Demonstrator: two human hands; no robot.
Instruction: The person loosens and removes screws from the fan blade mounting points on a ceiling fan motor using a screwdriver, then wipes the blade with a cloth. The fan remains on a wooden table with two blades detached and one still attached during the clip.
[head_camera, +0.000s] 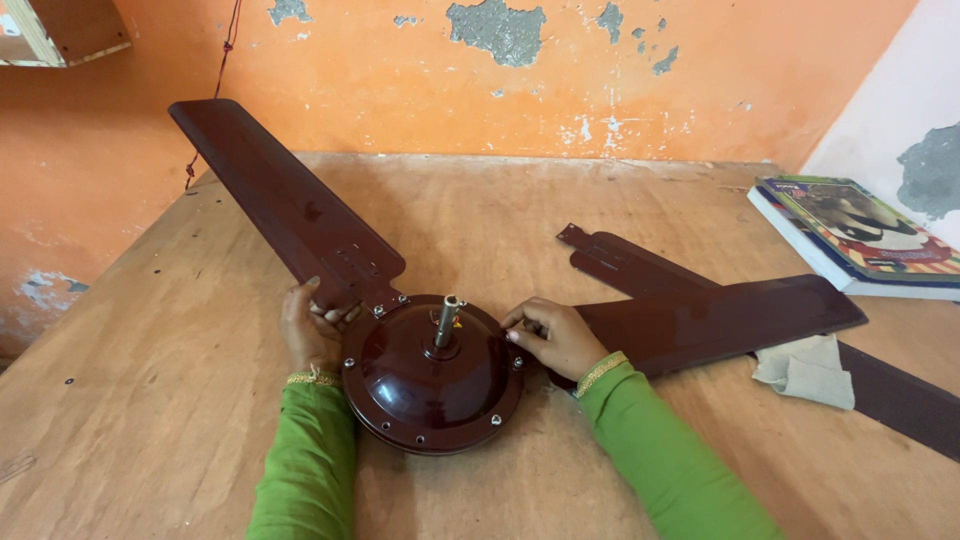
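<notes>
A dark maroon ceiling fan motor housing (432, 385) with a short metal shaft (449, 318) lies on a wooden table (180, 400). One blade (280, 200) is fixed to it and runs up to the left. My left hand (312, 328) grips that blade's base beside the housing. My right hand (552, 336) pinches the inner end of a second blade (720, 315) against the housing's right edge. A third blade (640, 268) lies loose under the second one and runs off to the lower right. Both of my sleeves are green.
A folded pale cloth (806, 368) rests on the loose blade at right. Stacked books (855, 235) sit at the table's far right corner. Small screws (68, 380) lie scattered on the left of the table. An orange peeling wall (500, 70) stands behind it.
</notes>
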